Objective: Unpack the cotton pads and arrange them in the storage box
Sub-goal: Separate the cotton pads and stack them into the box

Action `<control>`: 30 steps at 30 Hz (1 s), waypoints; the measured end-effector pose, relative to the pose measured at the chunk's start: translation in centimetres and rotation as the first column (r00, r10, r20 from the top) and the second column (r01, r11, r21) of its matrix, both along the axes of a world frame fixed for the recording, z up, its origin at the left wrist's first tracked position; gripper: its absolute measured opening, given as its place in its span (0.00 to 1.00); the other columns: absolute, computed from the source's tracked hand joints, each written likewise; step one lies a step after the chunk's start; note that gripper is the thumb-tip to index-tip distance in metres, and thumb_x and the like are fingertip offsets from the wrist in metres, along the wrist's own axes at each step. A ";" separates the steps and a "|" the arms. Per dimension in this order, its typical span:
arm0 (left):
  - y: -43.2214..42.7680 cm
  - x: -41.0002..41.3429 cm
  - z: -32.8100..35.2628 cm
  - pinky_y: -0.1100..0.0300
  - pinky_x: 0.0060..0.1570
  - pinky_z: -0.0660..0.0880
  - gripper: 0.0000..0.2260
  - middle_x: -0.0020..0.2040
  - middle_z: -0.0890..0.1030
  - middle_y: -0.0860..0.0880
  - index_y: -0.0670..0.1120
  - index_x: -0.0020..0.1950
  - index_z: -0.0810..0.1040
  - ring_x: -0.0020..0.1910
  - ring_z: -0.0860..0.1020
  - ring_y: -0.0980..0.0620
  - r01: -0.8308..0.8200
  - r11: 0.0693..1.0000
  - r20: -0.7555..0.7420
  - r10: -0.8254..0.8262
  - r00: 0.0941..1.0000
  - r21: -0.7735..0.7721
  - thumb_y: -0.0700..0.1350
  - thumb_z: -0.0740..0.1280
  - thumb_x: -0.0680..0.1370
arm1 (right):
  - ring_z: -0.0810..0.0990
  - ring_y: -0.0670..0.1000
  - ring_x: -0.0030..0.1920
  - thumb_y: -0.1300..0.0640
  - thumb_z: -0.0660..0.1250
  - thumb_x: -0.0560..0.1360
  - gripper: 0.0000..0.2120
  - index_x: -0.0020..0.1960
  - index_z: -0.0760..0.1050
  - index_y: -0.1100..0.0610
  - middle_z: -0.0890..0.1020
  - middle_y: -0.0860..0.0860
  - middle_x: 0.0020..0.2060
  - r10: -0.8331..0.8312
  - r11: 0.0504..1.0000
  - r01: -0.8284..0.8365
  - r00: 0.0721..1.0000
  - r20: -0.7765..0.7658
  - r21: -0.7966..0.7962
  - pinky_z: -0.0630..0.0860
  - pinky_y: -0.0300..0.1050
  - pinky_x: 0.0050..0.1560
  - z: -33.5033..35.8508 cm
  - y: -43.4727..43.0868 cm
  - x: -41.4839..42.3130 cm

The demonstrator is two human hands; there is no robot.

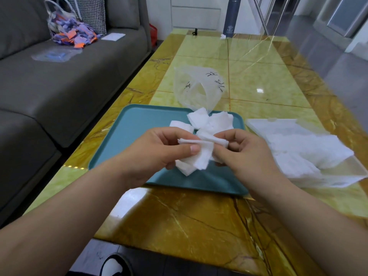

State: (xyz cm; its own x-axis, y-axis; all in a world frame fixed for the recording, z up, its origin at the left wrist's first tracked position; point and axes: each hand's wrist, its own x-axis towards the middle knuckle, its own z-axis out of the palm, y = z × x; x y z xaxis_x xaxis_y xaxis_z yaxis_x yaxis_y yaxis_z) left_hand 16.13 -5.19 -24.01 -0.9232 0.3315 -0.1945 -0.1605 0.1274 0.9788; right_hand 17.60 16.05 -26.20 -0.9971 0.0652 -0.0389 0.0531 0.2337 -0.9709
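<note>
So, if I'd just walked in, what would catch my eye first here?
The left hand and right hand pinch a wad of white cotton pads above a teal tray on the glossy yellow marble table. Loose pads lie at the tray's far edge, by a crumpled clear plastic bag. A clear storage box holding pads sits to the right.
</note>
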 end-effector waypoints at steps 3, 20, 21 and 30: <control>1.2 0.4 -0.5 0.65 0.38 0.76 0.09 0.45 0.87 0.49 0.42 0.57 0.85 0.40 0.82 0.57 -0.014 1.000 -0.073 0.013 0.997 -0.012 0.36 0.73 0.77 | 0.88 0.51 0.47 0.66 0.72 0.77 0.11 0.56 0.83 0.54 0.89 0.50 0.43 0.088 0.995 -0.088 0.996 0.002 -0.042 0.85 0.45 0.47 0.6 -0.1 0.4; 1.9 0.0 -1.7 0.64 0.39 0.76 0.06 0.47 0.87 0.40 0.41 0.51 0.83 0.41 0.81 0.53 -0.142 0.990 -0.146 0.136 0.980 -0.025 0.40 0.76 0.76 | 0.88 0.54 0.49 0.67 0.67 0.81 0.13 0.59 0.84 0.53 0.89 0.53 0.44 0.143 0.989 -0.144 0.990 -0.012 -0.044 0.84 0.51 0.56 0.7 -0.2 0.7; 1.9 0.0 -1.8 0.65 0.37 0.75 0.05 0.47 0.87 0.41 0.42 0.50 0.83 0.40 0.81 0.53 -0.147 0.989 -0.149 0.140 0.979 -0.033 0.40 0.76 0.77 | 0.88 0.55 0.50 0.67 0.67 0.80 0.14 0.60 0.83 0.53 0.89 0.53 0.45 0.150 0.987 -0.150 0.989 -0.009 -0.062 0.84 0.52 0.57 0.7 -0.2 0.7; 1.3 -0.3 -1.9 0.57 0.36 0.77 0.06 0.43 0.87 0.43 0.43 0.49 0.83 0.36 0.80 0.54 -0.231 0.971 -0.149 0.220 0.964 -0.064 0.42 0.77 0.76 | 0.87 0.57 0.47 0.64 0.69 0.80 0.11 0.59 0.84 0.54 0.88 0.59 0.43 0.097 0.989 -0.093 0.995 0.028 -0.118 0.84 0.55 0.56 0.2 0.1 0.6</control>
State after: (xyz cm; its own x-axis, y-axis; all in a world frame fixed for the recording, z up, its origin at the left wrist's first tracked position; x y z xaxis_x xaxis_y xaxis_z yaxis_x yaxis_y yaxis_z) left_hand 15.87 -3.86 -25.90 -0.9921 0.1003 -0.0751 -0.0559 0.1823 0.9817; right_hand 18.19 16.18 -26.03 -0.9966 -0.0366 -0.0741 0.0690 0.1249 -0.9898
